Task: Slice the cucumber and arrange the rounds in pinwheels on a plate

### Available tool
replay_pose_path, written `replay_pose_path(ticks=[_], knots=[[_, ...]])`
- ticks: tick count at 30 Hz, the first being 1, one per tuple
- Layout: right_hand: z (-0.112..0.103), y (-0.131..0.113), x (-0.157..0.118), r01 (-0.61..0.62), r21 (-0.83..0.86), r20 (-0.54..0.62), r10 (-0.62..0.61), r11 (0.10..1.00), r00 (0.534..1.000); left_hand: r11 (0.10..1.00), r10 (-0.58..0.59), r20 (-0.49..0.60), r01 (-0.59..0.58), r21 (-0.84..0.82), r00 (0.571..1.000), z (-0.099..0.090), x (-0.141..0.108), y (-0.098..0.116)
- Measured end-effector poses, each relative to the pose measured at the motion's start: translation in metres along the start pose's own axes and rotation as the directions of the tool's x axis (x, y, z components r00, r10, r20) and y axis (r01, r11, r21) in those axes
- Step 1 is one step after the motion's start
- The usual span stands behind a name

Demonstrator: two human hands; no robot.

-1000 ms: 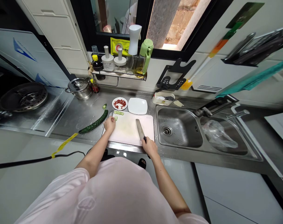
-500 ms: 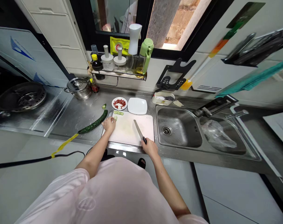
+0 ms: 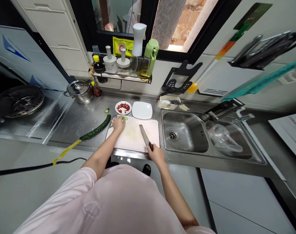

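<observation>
A white cutting board (image 3: 133,139) lies on the steel counter. My left hand (image 3: 118,124) rests over the board's upper left corner, fingers stretched and thumb apart, covering most of a row of cucumber slices (image 3: 125,118). Whether a slice sits beneath the fingertips is hidden. My right hand (image 3: 156,155) is closed round the black handle of a kitchen knife (image 3: 144,134), whose blade lies over the board pointing away and slightly left. Left of the board is a long dark green cucumber (image 3: 96,129), with a cut end piece (image 3: 107,110) behind it.
Behind the board stand a plate of chopped red pieces (image 3: 127,110) and a white square plate (image 3: 142,110). A double sink (image 3: 184,149) is to the right, with a plastic bag (image 3: 223,138). A lidded pot (image 3: 81,94) and a wok (image 3: 18,100) stand left.
My left hand has moved slightly up and right, onto the row of cucumber slices, hiding most of it. The knife and my right hand have barely moved. The view has shifted slightly.
</observation>
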State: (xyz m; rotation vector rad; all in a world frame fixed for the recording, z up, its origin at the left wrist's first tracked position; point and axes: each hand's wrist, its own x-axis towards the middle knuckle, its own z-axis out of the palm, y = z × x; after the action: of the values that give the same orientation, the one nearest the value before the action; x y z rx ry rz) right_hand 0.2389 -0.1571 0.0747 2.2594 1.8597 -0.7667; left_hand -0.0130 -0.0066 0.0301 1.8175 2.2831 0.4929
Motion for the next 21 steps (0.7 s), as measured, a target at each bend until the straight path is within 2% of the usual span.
replay_pose_path(ticks=[11,21], knots=[[0.005,0.005,0.000,0.010,-0.024,0.005,-0.009,1.000,1.000,0.996,0.049,0.073,-0.055,0.077,0.996,0.010,0.014,0.006],[0.009,0.005,0.002,0.015,-0.003,0.010,-0.015,1.000,1.000,1.000,-0.025,0.086,0.024,0.010,0.996,0.015,0.022,0.007]])
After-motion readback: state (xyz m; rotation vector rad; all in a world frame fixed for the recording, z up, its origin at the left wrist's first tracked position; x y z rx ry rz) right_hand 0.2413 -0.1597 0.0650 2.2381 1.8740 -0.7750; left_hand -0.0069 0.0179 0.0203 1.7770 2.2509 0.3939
